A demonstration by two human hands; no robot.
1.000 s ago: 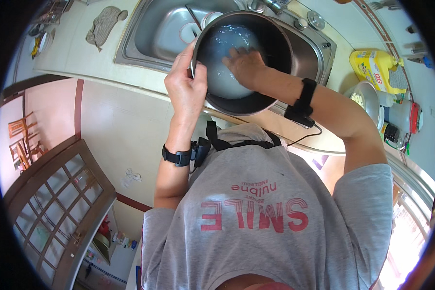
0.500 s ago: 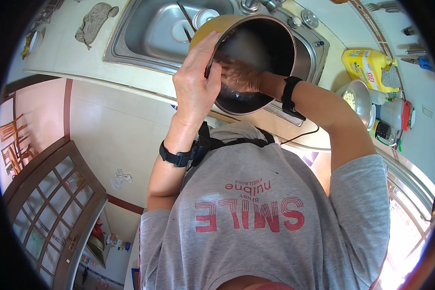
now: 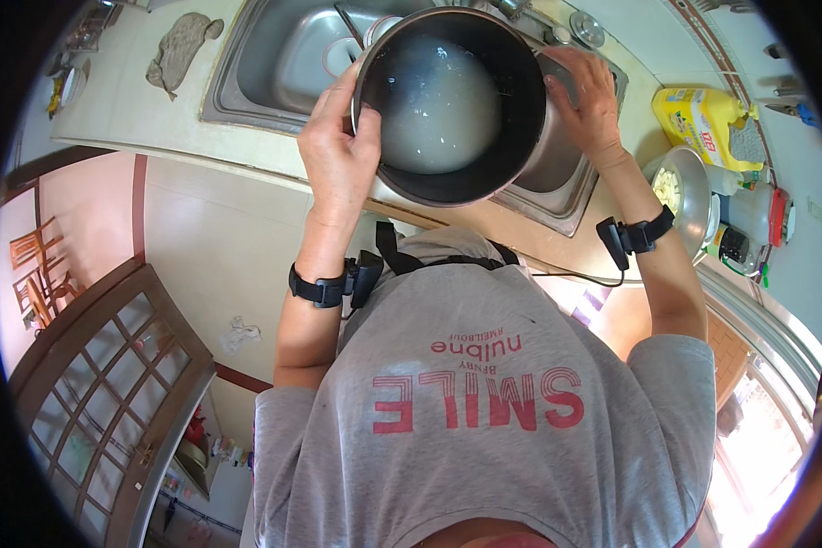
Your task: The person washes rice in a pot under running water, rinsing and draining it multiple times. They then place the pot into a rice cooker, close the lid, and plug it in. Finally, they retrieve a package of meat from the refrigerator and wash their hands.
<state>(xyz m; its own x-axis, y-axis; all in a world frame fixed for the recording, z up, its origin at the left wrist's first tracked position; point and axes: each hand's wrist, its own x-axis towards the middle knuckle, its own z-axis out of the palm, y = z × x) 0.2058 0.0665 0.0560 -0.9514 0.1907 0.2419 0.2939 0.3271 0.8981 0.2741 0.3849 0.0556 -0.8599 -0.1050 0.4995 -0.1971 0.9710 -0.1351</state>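
Observation:
A deep, dark-lined pot (image 3: pixel 523 119) is held up over the front of the sink, its mouth tipped toward me. Cloudy whitish water (image 3: pixel 443 114) with small bubbles lies inside; what is under it cannot be made out. My left hand (image 3: pixel 340 142) grips the pot's left side, thumb at the rim and fingers round the outside. On the opposite side my right hand (image 3: pixel 589 105) is against the pot, thumb by the rim, with part of the fingers behind it.
The steel sink (image 3: pixel 247 82) holds a bowl and chopsticks at the left. A grey cloth (image 3: pixel 181 55) lies on the counter. To the right stand a yellow jug (image 3: pixel 699 119), a metal bowl (image 3: pixel 694 205) of pale pieces and several bottles. A glazed door (image 3: pixel 110 393) stands lower left.
My right hand has come out of the pot and moved to its right outer side. The pot has shifted slightly left and turned its mouth more toward me, showing the cloudy water.

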